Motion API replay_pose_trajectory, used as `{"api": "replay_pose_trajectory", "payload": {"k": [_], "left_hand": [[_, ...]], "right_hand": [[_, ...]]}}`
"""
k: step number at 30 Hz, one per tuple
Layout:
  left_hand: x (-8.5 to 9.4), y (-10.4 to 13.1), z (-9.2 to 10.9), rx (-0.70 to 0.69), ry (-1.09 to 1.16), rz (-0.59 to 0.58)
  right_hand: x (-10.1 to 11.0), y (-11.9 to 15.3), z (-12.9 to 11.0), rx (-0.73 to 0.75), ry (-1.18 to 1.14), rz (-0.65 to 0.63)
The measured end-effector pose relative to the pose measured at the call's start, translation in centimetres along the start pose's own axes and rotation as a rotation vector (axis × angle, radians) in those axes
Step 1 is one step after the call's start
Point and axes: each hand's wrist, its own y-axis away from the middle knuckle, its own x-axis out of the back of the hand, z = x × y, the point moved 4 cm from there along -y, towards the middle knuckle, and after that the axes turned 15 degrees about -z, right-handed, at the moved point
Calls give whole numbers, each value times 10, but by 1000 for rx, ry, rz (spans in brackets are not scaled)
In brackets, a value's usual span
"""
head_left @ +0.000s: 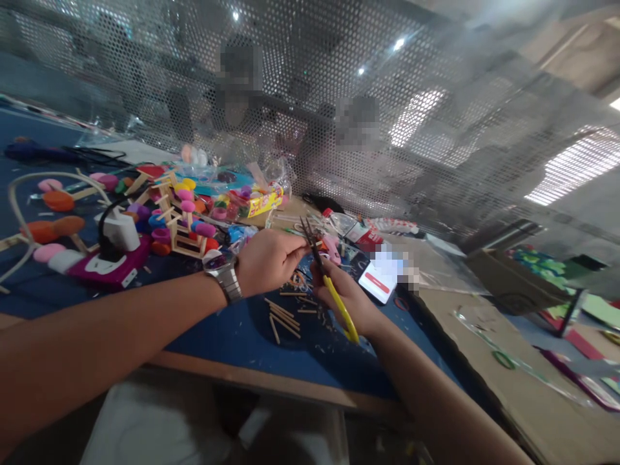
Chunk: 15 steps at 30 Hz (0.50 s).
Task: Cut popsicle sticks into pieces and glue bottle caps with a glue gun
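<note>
My right hand [346,294] is closed around yellow-handled scissors [317,248], whose dark blades point up and away with their tips slightly apart. Just left of the blades, my left hand [268,261] has its fingers pinched together; what they hold, if anything, is too small to make out. A metal-banded watch sits on that wrist. Below both hands, several thin wooden sticks [285,318] lie on the blue tabletop [217,345], with small scraps scattered around them.
Wooden-stick frames with coloured foam pieces [181,226] crowd the left, beside a purple power strip [113,268] with a white charger. On the right are a phone [382,284], a plastic bottle [356,232] and cardboard [489,381]. A perforated metal screen [300,84] stands behind.
</note>
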Motion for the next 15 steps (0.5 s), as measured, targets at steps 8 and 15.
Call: {"api": "replay_pose_trajectory", "payload": {"k": [8, 15], "left_hand": [[-2, -1, -2, -17, 64, 0], [1, -2, 1, -18, 199, -31]], "right_hand": [[3, 0, 9, 3, 5, -19], [3, 1, 4, 39, 138, 8]]}}
